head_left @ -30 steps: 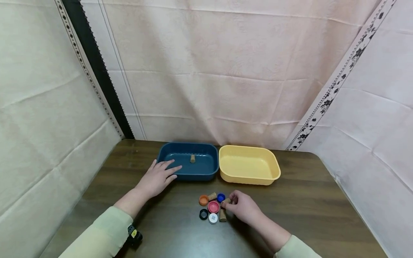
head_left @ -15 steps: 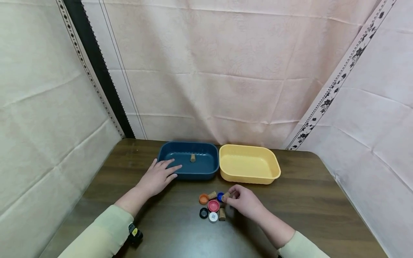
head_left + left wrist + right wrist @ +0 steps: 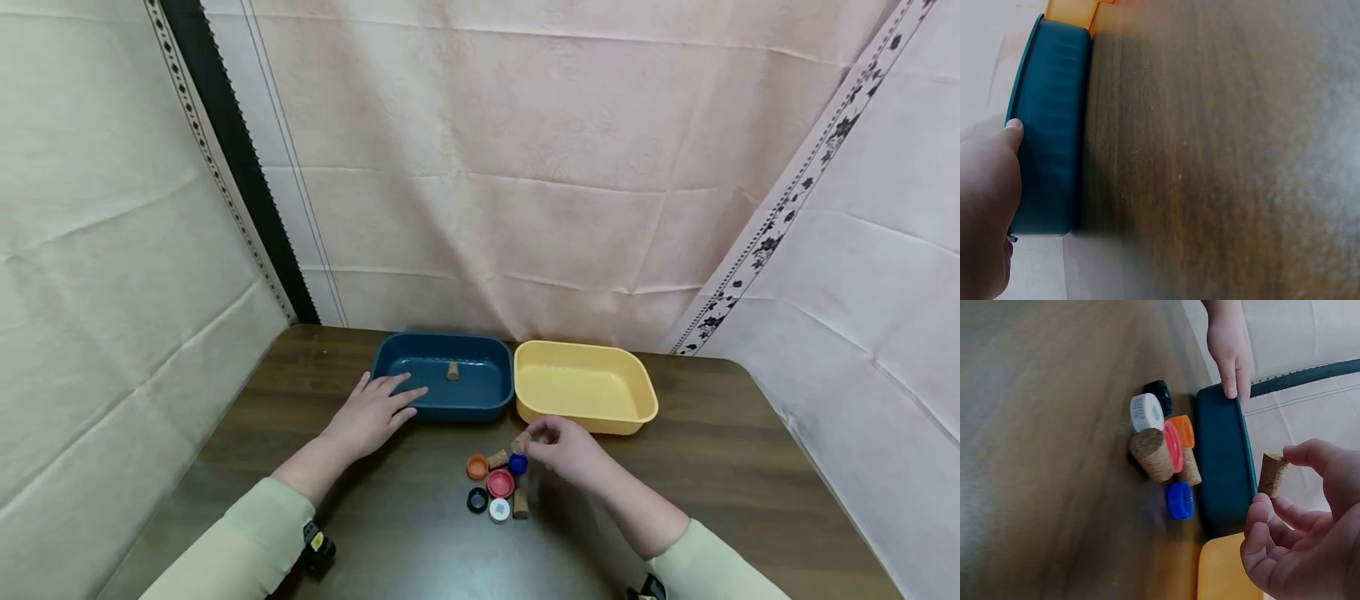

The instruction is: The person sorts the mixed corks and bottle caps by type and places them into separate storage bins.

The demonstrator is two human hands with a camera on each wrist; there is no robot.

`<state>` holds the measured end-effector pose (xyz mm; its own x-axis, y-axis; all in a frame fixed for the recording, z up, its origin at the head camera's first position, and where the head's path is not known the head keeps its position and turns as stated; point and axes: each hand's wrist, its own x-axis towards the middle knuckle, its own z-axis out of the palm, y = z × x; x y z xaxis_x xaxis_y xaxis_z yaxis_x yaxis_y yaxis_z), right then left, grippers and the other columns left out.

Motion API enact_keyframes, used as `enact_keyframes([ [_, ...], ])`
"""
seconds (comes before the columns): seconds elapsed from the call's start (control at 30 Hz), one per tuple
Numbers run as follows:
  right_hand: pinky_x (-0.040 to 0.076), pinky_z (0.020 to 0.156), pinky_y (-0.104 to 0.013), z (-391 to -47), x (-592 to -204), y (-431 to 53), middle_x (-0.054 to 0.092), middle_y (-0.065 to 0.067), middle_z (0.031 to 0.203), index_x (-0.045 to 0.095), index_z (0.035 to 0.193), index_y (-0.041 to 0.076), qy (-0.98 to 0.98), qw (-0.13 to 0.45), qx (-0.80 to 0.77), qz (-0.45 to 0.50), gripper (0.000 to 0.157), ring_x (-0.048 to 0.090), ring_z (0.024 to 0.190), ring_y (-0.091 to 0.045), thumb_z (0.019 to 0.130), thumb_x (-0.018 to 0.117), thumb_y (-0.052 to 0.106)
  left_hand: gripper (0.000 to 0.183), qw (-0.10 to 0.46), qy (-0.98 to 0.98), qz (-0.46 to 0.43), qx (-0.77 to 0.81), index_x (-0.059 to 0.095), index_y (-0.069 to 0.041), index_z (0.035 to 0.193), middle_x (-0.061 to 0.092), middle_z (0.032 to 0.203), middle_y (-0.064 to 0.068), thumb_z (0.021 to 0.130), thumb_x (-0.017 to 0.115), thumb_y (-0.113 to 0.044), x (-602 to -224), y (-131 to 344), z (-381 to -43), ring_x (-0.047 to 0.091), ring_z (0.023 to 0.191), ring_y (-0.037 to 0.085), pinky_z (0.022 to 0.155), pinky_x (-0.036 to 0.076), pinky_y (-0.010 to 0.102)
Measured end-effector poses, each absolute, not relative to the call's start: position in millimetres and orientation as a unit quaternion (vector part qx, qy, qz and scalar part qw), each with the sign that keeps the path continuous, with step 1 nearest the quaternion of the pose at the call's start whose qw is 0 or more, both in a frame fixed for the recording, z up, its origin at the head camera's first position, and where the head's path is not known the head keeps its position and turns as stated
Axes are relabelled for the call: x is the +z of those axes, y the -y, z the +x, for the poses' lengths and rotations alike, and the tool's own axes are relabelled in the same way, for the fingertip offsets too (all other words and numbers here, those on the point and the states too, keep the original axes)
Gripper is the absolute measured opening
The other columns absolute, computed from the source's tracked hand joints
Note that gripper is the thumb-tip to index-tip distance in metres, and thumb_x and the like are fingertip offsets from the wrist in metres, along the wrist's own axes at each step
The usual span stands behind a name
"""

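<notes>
Between thumb and fingertips, my right hand [image 3: 568, 451] pinches a cork [image 3: 1272, 475], raised above the table just behind the blue bottle cap [image 3: 517, 464]. My left hand [image 3: 366, 422] rests on the near left rim of the dark blue tray [image 3: 480, 390], fingers spread over it; in the left wrist view its thumb touches the tray's edge. Inside that tray lies one cork [image 3: 453, 371]. Below the right hand sit an orange cap [image 3: 477, 467], a red cap [image 3: 500, 483], a black cap [image 3: 477, 500], a white cap [image 3: 498, 510] and two more corks, one [image 3: 1153, 455] at the near side.
A yellow tray [image 3: 585, 385] stands against the blue tray's right side, close behind the right hand. Both sit near the back edge of the brown wooden table [image 3: 675, 483]. Pale cloth hangs behind and on both sides.
My right hand has lifted the cork off the pile and moved it away from me, past the blue cap toward the trays. The left hand has stayed on the blue tray.
</notes>
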<state>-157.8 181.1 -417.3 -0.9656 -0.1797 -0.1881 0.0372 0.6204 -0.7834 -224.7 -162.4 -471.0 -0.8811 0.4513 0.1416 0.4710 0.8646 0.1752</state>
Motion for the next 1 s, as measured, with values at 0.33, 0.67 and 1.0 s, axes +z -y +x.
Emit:
enact_keyframes([
  [0.33,0.050,0.063,-0.031,-175.3,-400.0,-171.9,0.062,-0.014,0.091,0.066,0.108,0.016,-0.868,0.175,-0.464,-0.034,0.031,0.058,0.074,-0.027,0.090,0.073,0.040,0.046,0.044,0.966,-0.236,-0.095,0.046,-0.036,0.149,0.038,0.157,0.007,0.104,0.046,-0.047,-470.1,163.0,-224.3,0.034,0.143,0.035,0.117,0.009,0.062],
  [0.67,0.048,0.063,-0.029,-213.0,-379.2,-154.1,0.061,-0.011,0.088,0.067,0.108,0.009,-0.819,0.210,-0.533,-0.034,0.033,0.058,0.072,-0.025,0.093,0.070,0.038,0.046,0.043,0.967,-0.234,-0.091,0.044,-0.038,0.149,0.037,0.157,0.005,0.104,0.044,-0.048,-472.5,162.1,-225.5,0.033,0.143,0.034,0.118,0.008,0.061],
  [1.0,0.053,0.068,-0.030,-245.6,-368.9,-140.9,0.060,-0.016,0.102,0.062,0.118,0.004,-0.805,0.226,-0.547,-0.032,0.035,0.059,0.081,-0.027,0.098,0.062,0.033,0.045,0.044,0.967,-0.233,-0.091,0.046,-0.038,0.148,0.039,0.156,0.005,0.104,0.045,-0.047,-467.3,161.0,-222.9,0.035,0.143,0.033,0.118,0.010,0.061],
])
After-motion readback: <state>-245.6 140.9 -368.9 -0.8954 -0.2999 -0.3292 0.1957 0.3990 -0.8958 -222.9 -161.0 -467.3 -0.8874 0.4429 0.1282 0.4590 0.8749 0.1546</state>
